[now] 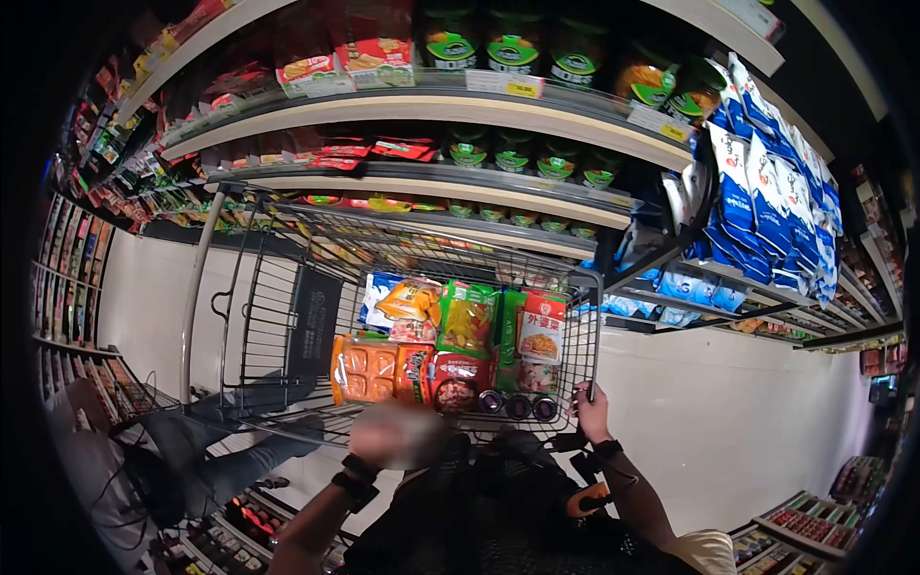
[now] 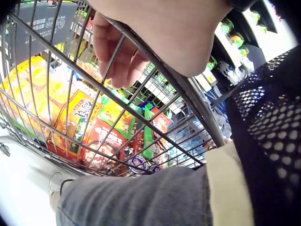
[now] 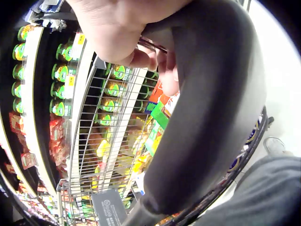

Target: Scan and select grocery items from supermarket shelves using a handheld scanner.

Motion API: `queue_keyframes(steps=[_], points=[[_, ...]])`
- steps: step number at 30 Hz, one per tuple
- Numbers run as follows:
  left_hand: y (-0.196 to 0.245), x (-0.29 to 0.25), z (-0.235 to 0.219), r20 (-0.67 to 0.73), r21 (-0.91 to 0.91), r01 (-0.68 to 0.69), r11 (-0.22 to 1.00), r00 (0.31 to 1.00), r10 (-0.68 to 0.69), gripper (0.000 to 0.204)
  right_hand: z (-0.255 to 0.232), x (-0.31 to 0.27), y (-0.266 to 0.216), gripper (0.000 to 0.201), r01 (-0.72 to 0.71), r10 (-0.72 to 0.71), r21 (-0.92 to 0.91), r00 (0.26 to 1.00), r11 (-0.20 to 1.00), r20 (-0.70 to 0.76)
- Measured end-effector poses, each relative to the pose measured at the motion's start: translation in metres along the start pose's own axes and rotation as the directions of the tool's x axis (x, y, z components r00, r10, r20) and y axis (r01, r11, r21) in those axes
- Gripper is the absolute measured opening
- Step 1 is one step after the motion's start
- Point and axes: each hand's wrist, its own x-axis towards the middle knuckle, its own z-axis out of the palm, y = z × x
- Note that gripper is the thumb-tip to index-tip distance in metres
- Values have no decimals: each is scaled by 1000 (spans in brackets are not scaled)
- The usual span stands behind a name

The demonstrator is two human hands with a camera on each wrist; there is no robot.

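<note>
In the head view, the left hand drapes over the cart's rim at six o'clock, fingers loosely bent, gripping nothing; the right hand, fingers curled, grips its four-o'clock corner. Food packets lie inside.

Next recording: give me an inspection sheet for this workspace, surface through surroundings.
Surface: wire shopping cart over a pale floor.
Job's things: orange pack, green packet and three round dark-topped containers, all in the cart.
Clutter: packets crowded together, some overlapping.
Hands: left hand over the rim, fingers hanging loosely; right hand gripping the cart's edge.
Cables: thin one at the right forearm.
Surroundings: shelves of green-labelled jars; blue-and-white bags beyond.
</note>
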Motion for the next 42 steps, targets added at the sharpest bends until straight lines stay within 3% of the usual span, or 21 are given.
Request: queue_keyframes(steps=[10,13,19,23,28,32,34,42], points=[[-21,9,-3,-19,-10,-185,983,983,185,19,8,16,-5,12,-29,28,-52,1000,998,-10],[-24,12,-12,202,-99,-208,973,953,224,27,12,17,-9,13,-51,50,-45,998,998,-23],[-19,17,-24,262,-112,-160,981,947,184,27,13,22,-14,12,-50,49,-46,998,998,-26],[-26,15,-18,238,-117,-176,977,951,199,25,14,24,-15,13,-53,53,-58,999,997,-5],[-24,18,-22,-40,-144,-293,945,956,290,19,15,34,-15,12,-57,57,-36,998,998,3],[-21,21,-26,20,-157,-219,963,974,225,18,15,43,-13,12,-25,26,-85,999,996,19],[-17,23,-35,154,-131,-94,987,982,114,20,18,45,-15,12,-23,26,-66,999,998,36],[-11,31,-47,219,-124,2,992,975,25,24,24,52,-18,10,-35,36,-25,998,999,49]])
